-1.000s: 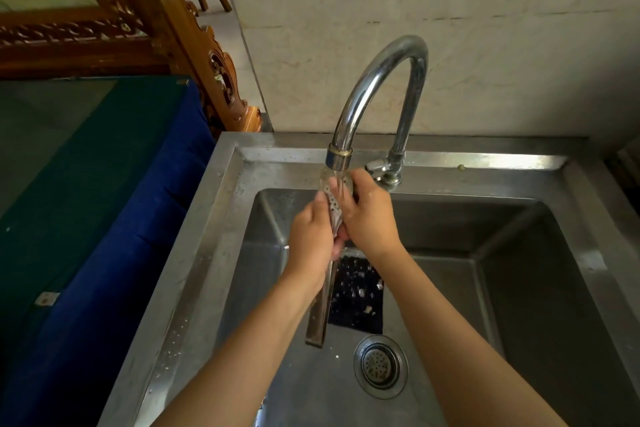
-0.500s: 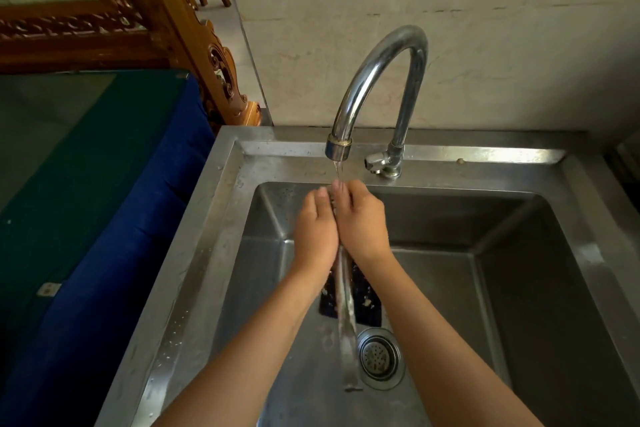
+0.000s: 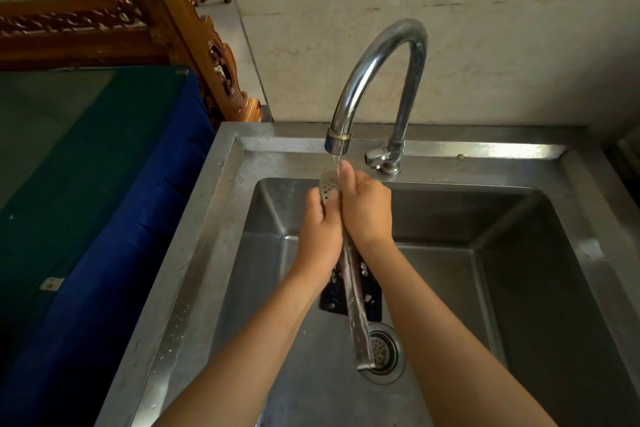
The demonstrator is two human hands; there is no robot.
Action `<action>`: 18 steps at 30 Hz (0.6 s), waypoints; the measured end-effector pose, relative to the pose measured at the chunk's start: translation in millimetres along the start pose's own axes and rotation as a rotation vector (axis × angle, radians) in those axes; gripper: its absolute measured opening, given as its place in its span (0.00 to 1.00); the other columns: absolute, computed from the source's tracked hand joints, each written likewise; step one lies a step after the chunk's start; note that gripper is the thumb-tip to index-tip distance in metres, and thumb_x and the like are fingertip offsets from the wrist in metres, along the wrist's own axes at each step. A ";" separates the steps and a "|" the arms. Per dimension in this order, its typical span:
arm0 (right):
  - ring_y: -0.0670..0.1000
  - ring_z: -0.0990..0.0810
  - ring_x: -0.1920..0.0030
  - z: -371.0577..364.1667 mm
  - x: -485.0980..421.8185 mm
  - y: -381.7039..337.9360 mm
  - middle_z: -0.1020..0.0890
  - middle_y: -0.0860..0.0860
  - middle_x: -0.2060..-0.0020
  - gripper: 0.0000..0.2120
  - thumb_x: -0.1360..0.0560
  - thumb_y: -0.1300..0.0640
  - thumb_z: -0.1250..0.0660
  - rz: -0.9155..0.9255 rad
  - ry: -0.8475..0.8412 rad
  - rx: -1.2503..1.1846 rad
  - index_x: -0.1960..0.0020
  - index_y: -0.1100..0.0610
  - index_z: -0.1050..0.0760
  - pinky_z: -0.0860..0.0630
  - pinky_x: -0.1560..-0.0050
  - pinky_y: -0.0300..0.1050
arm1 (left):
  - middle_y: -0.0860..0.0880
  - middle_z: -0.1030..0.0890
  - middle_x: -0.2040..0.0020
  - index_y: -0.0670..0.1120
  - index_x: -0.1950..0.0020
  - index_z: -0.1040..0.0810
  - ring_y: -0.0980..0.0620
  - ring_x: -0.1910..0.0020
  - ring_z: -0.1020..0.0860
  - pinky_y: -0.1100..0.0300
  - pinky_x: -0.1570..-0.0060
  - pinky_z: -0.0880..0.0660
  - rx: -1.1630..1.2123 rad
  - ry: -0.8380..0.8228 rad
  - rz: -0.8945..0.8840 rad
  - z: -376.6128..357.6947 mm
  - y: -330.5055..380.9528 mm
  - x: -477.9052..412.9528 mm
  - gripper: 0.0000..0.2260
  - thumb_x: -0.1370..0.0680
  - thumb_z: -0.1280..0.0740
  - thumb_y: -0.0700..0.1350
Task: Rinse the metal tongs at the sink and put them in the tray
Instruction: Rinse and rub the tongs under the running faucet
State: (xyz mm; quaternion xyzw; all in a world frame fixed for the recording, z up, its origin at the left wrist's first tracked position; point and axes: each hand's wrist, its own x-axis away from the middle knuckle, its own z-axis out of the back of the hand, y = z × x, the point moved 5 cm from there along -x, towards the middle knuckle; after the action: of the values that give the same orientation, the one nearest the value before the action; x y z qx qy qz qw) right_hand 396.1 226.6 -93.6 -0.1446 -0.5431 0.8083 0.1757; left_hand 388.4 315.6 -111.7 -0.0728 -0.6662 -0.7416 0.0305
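Two-handed grip, L hand (image 3: 320, 236) & R hand (image 3: 367, 211) round metal tongs (image 3: 355, 305), perforated tip (image 3: 327, 185) (hidden before) now out.

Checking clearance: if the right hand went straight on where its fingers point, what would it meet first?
Likely the faucet spout, just past the fingertips of the right hand; depth is unclear.

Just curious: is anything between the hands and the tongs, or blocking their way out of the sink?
No: left hand and right hand both grip the tongs. Only the faucet arches above them. No tray is in view, so that path cannot be judged.
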 end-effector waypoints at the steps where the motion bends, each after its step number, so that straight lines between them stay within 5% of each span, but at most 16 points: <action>1: 0.44 0.35 0.78 0.6 -0.6 1.1 0.32 0.48 0.79 0.24 0.21 0.46 0.45 -0.013 0.016 0.006 0.74 0.53 0.37 0.36 0.77 0.34 | 0.51 0.21 0.62 0.48 0.53 0.27 0.59 0.64 0.23 0.65 0.65 0.27 -0.015 0.013 -0.007 0.3 -0.3 -0.4 0.10 0.19 0.45 0.51; 7: 0.42 0.29 0.74 -9.7 18.4 1.4 0.27 0.47 0.71 0.10 0.21 0.57 0.42 0.130 -0.265 -0.187 0.61 0.52 0.36 0.33 0.74 0.30 | 0.43 0.20 0.61 0.42 0.58 0.22 0.47 0.59 0.20 0.52 0.54 0.23 0.133 0.114 0.071 6.7 8.0 -15.9 0.20 0.19 0.46 0.54; 13: 0.46 0.30 0.73 5.6 -0.8 2.9 0.27 0.53 0.74 0.22 0.21 0.47 0.44 -0.029 -0.007 -0.184 0.66 0.62 0.29 0.31 0.69 0.43 | 0.53 0.19 0.58 0.55 0.52 0.26 0.59 0.61 0.19 0.65 0.64 0.23 0.079 -0.081 0.011 -7.2 1.7 -2.7 0.06 0.20 0.42 0.49; 16: 0.50 0.26 0.66 5.0 1.7 4.3 0.23 0.59 0.68 0.21 0.20 0.50 0.45 -0.033 -0.105 -0.279 0.59 0.66 0.27 0.27 0.64 0.44 | 0.53 0.18 0.63 0.55 0.56 0.22 0.59 0.63 0.19 0.65 0.63 0.22 0.078 -0.012 -0.020 -1.3 7.4 -7.6 0.09 0.21 0.40 0.52; 18: 0.45 0.26 0.62 1.7 10.9 6.1 0.24 0.54 0.64 0.14 0.20 0.54 0.44 0.007 -0.236 -0.336 0.52 0.64 0.27 0.26 0.62 0.37 | 0.54 0.18 0.66 0.53 0.61 0.20 0.55 0.61 0.18 0.59 0.59 0.21 0.058 0.062 0.022 2.2 13.0 -16.1 0.14 0.21 0.41 0.55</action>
State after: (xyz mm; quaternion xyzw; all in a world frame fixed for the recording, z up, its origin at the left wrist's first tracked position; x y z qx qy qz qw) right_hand 384.8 227.9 -99.1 -0.0779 -0.6865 0.7184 0.0814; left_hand 406.3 315.5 -101.0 -0.0561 -0.6853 -0.7236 0.0612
